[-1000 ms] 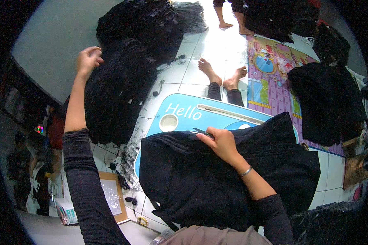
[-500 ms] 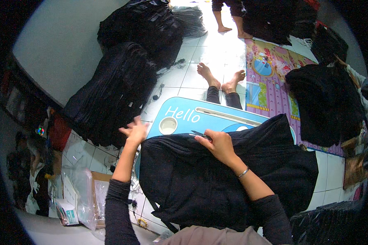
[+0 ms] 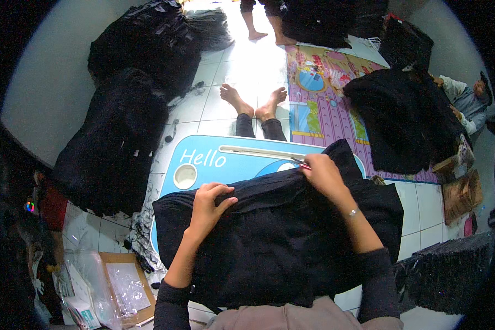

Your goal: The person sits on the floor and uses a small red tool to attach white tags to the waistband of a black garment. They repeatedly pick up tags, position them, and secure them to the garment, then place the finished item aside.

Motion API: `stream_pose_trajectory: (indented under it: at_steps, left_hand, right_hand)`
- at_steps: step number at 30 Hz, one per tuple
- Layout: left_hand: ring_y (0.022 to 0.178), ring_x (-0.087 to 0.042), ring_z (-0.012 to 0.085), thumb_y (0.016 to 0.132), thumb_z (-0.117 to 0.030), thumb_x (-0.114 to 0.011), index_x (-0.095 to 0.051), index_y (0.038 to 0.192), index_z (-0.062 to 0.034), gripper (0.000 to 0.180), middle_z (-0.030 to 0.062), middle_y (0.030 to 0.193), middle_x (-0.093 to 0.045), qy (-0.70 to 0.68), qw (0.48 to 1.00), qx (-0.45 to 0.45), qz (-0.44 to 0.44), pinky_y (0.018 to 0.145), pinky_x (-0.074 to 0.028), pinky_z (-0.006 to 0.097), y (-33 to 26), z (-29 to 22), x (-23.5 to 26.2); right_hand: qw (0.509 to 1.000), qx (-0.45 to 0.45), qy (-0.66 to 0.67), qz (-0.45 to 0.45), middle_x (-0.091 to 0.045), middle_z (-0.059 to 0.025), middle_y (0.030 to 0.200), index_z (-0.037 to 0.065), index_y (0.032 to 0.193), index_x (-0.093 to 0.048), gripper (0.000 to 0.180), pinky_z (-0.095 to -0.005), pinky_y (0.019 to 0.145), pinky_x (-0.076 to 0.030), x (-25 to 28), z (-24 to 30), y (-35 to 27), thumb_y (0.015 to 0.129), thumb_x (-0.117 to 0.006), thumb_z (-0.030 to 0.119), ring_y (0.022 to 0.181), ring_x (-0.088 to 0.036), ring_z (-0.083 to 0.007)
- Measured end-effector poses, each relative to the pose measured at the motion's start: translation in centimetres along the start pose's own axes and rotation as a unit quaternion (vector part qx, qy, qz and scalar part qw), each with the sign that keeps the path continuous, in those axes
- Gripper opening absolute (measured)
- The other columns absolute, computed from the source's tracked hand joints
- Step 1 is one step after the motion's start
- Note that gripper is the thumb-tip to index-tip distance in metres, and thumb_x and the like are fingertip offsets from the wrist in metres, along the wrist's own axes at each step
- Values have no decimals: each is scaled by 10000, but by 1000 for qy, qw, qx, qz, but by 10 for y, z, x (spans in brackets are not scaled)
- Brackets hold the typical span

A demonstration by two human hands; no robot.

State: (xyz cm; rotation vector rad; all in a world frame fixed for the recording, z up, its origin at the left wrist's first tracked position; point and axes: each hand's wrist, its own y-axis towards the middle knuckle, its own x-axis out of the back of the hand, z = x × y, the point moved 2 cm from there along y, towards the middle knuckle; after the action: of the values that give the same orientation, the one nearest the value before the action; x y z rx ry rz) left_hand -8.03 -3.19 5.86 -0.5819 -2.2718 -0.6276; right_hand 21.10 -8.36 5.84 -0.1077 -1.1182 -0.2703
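Observation:
A large piece of black cloth (image 3: 269, 242) lies over a light-blue lap table (image 3: 176, 157) and hangs toward me, its far part gathered in folds. My right hand (image 3: 323, 175) is closed on small thread snips (image 3: 301, 163) at the far edge of the cloth; their thin tips point left, and the rest is hidden in my fingers. Over the left part of the cloth is my left hand (image 3: 208, 208), its fingers curved and the thumb apart, holding nothing. Whether its fingertips touch the cloth I cannot tell.
Heaps of black cloth stand at the left (image 3: 110, 143) and right (image 3: 393, 121). A stack of dark pieces (image 3: 448, 269) lies at lower right, plastic-wrapped packages (image 3: 129, 291) at lower left. Beyond the table are a patterned mat (image 3: 327, 104) and another person's legs (image 3: 264, 25). Another person sits far right.
The view has shifted right. My left hand has come from beyond the cloth's left edge to above its folds. My right hand, still holding the snips, has moved right along the far edge.

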Motion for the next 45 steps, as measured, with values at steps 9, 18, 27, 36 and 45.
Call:
stream_pose_trajectory:
  at_steps: [9, 18, 27, 36, 45]
  left_hand:
    - [988, -591, 288, 799, -219, -703, -680, 1049, -43, 306, 119, 1059, -656, -34, 998, -52, -11, 862, -452, 359, 23, -40, -42]
    - [875, -621, 265, 784, -136, -706, -710, 963, -30, 208, 121, 941, -676, -106, 993, -55, 8, 808, -479, 337, 36, -44, -69]
    - [804, -611, 214, 741, -154, -732, -710, 910, -74, 187, 37, 876, -666, 27, 979, -190, -67, 700, -518, 327, 31, -52, -76]
    - [812, -620, 230, 778, -112, -680, -651, 848, -42, 103, 50, 861, -647, 107, 975, -185, -54, 698, -513, 339, 22, -63, -79]
    - [618, -575, 197, 944, -120, -498, -539, 911, 4, 135, 95, 650, -560, -192, 978, 72, 39, 618, -439, 312, 36, -46, -77]
  right_hand:
    - [958, 61, 248, -127, -614, -165, 833, -18, 898, -606, 222, -369, 684, -480, -4, -21, -35, 801, -704, 157, 777, -625, -336]
    - [965, 58, 220, -128, -606, -163, 833, 2, 885, -596, 166, -406, 655, -466, -2, -15, -37, 805, -681, 121, 772, -609, -361]
    - [972, 75, 156, -162, -604, -171, 836, -24, 904, -573, 176, -365, 653, -475, 3, -3, -44, 765, -671, 19, 776, -626, -340]
    - [979, 88, 140, -118, -600, -125, 852, 33, 870, -578, 277, -423, 628, -495, 7, 6, -49, 805, -693, 275, 771, -628, -351]
    - [982, 124, 84, -115, -588, -83, 822, 55, 703, -567, 403, -393, 524, -501, 5, 8, -50, 808, -655, 434, 627, -628, -313]
